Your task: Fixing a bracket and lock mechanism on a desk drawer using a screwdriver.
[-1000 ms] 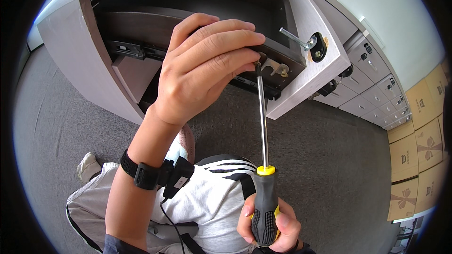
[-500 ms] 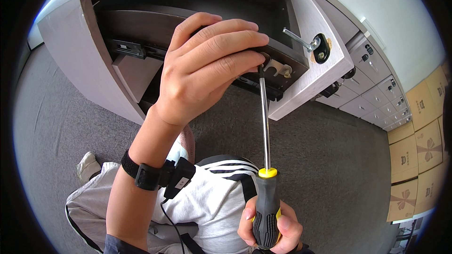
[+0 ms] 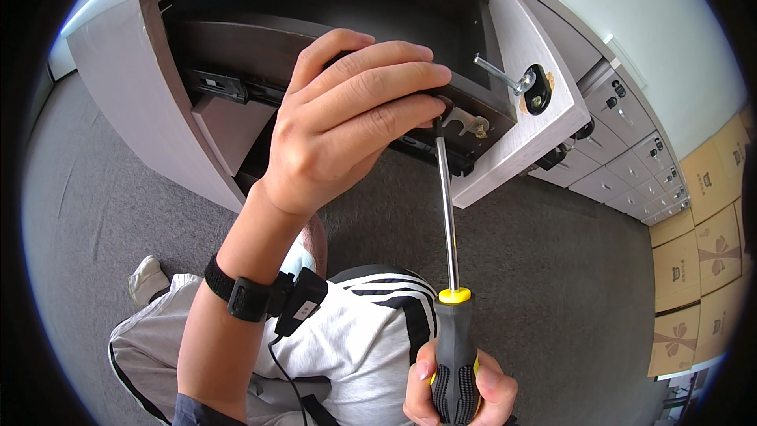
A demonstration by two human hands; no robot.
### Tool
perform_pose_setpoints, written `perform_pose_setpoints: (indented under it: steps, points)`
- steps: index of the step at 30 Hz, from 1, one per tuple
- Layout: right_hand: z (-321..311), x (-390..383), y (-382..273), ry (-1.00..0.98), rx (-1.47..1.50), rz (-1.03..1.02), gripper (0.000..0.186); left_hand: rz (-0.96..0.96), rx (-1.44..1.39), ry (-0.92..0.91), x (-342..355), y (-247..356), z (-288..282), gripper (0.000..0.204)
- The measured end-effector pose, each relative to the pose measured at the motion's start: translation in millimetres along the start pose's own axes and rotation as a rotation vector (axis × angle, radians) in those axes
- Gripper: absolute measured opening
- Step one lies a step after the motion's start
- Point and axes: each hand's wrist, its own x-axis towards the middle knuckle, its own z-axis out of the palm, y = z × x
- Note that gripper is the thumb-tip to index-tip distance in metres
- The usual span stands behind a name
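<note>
My right hand [image 3: 493,390] is wrapped around the black and yellow handle of a screwdriver [image 3: 445,205]. Its steel shaft points up and away, and the dark tip meets the drawer's side by my left fingertips. My left hand [image 3: 347,118] reaches over the side of the dark brown drawer [image 3: 497,95], fingers bent together beside the tip; its thumb and whatever it pinches are hidden. Just right of the fingertips, a notched metal bracket [image 3: 465,121] sits on the drawer's side. A lock with a metal rod [image 3: 501,72] sticks out from the inner face of the drawer front [image 3: 544,39].
The drawer is pulled out of a light wood-grain cabinet [image 3: 118,71] on a black slide rail [image 3: 217,83]. More cabinets with keys in their locks [image 3: 619,106] line the right. Brown cardboard boxes [image 3: 678,268] are stacked at far right. Grey carpet [image 3: 568,292] lies below.
The screwdriver handle and my right hand have shifted slightly right and toward me; the tip stays near the same place. My left hand keeps its place on the drawer.
</note>
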Motion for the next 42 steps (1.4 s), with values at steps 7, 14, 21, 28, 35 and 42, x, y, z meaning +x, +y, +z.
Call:
perform_pose_setpoints:
  steps: [7,14,21,28,35,42]
  points:
    - [12,-4,5,-0.04,0.113,0.102,0.061,-0.022,-0.015,-0.005,1,2,-1,0.016]
    - [24,9,11,-0.21,0.157,0.048,0.059,-0.051,-0.042,0.0,3,4,-1,0.014]
    - [26,9,23,-0.154,0.194,0.033,0.059,-0.052,-0.045,0.033,1,2,2,0.016]
    - [26,13,27,-0.199,0.203,-0.019,0.058,-0.066,-0.093,0.014,0,3,0,0.021]
    - [25,12,23,-0.204,0.197,0.004,0.058,-0.096,-0.075,0.0,0,7,-1,0.019]
    - [26,15,19,-0.214,0.205,0.046,0.057,-0.209,-0.059,-0.041,-1,21,-9,0.024]
